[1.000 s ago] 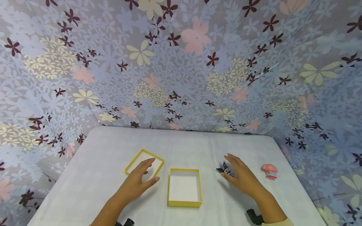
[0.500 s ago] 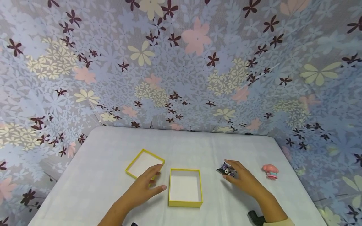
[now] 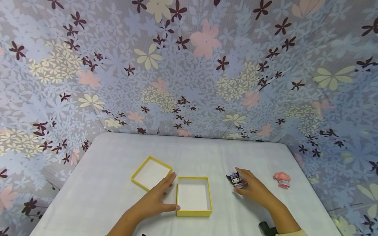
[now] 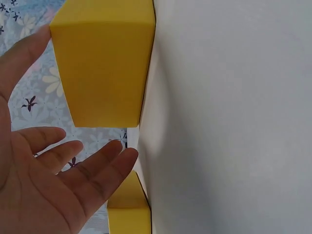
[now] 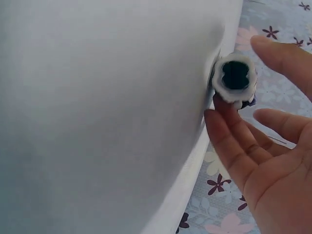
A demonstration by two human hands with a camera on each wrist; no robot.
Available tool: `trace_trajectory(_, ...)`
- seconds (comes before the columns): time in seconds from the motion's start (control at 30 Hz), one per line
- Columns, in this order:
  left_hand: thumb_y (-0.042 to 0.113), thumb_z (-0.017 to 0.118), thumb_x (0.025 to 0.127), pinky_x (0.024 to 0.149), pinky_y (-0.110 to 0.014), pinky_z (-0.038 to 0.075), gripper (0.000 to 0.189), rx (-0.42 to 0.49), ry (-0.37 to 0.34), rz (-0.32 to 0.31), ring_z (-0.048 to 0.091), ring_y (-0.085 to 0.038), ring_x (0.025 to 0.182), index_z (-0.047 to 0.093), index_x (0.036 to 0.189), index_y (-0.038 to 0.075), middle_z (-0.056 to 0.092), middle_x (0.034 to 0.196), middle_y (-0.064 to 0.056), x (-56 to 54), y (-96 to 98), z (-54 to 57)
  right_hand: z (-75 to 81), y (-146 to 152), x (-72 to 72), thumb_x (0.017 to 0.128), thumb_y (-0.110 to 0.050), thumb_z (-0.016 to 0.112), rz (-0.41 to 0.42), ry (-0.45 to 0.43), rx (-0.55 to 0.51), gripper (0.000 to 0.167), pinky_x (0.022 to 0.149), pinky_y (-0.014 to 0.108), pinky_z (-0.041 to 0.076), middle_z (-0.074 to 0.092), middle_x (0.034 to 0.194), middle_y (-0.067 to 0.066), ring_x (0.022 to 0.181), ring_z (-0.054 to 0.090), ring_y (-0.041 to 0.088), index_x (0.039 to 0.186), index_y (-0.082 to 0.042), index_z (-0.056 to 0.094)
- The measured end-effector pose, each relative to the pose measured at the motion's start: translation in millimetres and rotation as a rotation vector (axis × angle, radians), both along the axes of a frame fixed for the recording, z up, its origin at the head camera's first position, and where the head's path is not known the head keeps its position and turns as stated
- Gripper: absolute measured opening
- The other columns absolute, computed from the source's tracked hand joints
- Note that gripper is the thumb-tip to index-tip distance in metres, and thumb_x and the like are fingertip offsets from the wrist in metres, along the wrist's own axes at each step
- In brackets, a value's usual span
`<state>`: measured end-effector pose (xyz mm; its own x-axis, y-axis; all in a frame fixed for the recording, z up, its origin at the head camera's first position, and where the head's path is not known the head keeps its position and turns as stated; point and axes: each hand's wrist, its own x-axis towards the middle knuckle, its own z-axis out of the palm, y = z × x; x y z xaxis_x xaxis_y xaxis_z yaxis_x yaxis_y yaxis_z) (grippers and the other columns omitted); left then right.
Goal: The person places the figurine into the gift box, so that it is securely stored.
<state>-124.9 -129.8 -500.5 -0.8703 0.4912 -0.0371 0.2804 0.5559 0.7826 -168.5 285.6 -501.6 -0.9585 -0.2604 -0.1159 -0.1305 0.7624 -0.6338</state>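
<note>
While both hands (image 3: pixel 155 201) are spread, the right hand (image 3: pixel 256 189) touches a black-eared, white-faced figurine (image 3: pixel 235 180).

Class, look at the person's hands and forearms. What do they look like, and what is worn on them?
The left hand and right hand are bare: no gloves or rings show. A cream sleeve ends on the right forearm, with a black fitting beside it. The left sleeve is hard to tell.
</note>
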Motion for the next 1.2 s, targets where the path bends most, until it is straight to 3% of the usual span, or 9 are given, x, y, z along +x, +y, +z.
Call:
trace_trajectory(0.13, 0.065, 0.077, 0.076, 0.110, -0.041, 0.049, 0.111, -0.010, -0.008, -0.010, 0.039, -0.024, 0.150, 0.010, 0.162, 0.039, 0.013, 0.172, 0.003, 0.9, 2.8, 0.5, -0.1, 0, -0.3, 0.087, -0.026, 0.081, 0.001, -0.022, -0.017, 0.087, 0.087, 0.036, 0.058, 0.039, 0.152, 0.021, 0.110, 0.063, 0.024, 0.156, -0.003, 0.035)
trace_trajectory(0.33, 0.066, 0.079, 0.074, 0.120, -0.055, 0.033, 0.117, -0.041, -0.019, -0.012, 0.025, -0.028, 0.155, 0.007, 0.162, 0.040, 0.014, 0.172, 0.002, 3.3, 6.7, 3.9, -2.4, 1, -1.6, 0.086, -0.025, 0.081, -0.006, -0.015, 0.001, 0.083, 0.086, 0.033, 0.058, 0.042, 0.148, 0.021, 0.109, 0.065, 0.022, 0.153, 0.001, 0.039)
trace_trajectory(0.47, 0.065, 0.080, 0.073, 0.122, -0.057, 0.028, 0.118, -0.057, -0.001, -0.016, 0.022, -0.027, 0.157, 0.009, 0.163, 0.037, 0.016, 0.171, 0.001, 2.7, 7.5, 3.1, -3.6, 1, -2.1, 0.085, -0.026, 0.083, -0.012, -0.014, 0.003, 0.079, 0.086, 0.034, 0.057, 0.045, 0.145, 0.019, 0.108, 0.065, 0.020, 0.149, 0.002, 0.045)
trace_trajectory(0.63, 0.064, 0.080, 0.073, 0.123, -0.056, 0.027, 0.117, -0.061, 0.030, -0.030, 0.021, -0.026, 0.157, 0.012, 0.163, 0.033, 0.016, 0.171, 0.002, 0.6, 7.5, 0.3, -3.7, 2, -2.3, 0.084, -0.022, 0.083, -0.004, -0.012, 0.012, 0.076, 0.088, 0.036, 0.057, 0.046, 0.142, 0.018, 0.109, 0.063, 0.020, 0.146, 0.002, 0.048)
trace_trajectory(0.93, 0.061, 0.079, 0.078, 0.122, -0.061, 0.025, 0.112, -0.044, -0.003, -0.044, 0.016, -0.030, 0.158, 0.012, 0.163, 0.032, 0.011, 0.172, 0.007, 1.3, 9.4, -0.8, -3.0, 3, -2.0, 0.082, -0.030, 0.084, 0.017, 0.008, 0.024, 0.069, 0.086, 0.037, 0.057, 0.053, 0.134, 0.013, 0.105, 0.065, 0.020, 0.138, -0.004, 0.054)
trace_trajectory(1.2, 0.059, 0.076, 0.081, 0.121, -0.062, 0.027, 0.109, -0.050, 0.017, -0.047, 0.014, -0.029, 0.159, 0.018, 0.163, 0.019, 0.005, 0.171, 0.017, 2.4, 11.6, 1.5, -3.6, 0, -1.1, 0.084, -0.033, 0.083, -0.013, 0.015, -0.005, 0.068, 0.091, 0.040, 0.058, 0.055, 0.132, 0.012, 0.109, 0.066, 0.024, 0.138, -0.006, 0.053)
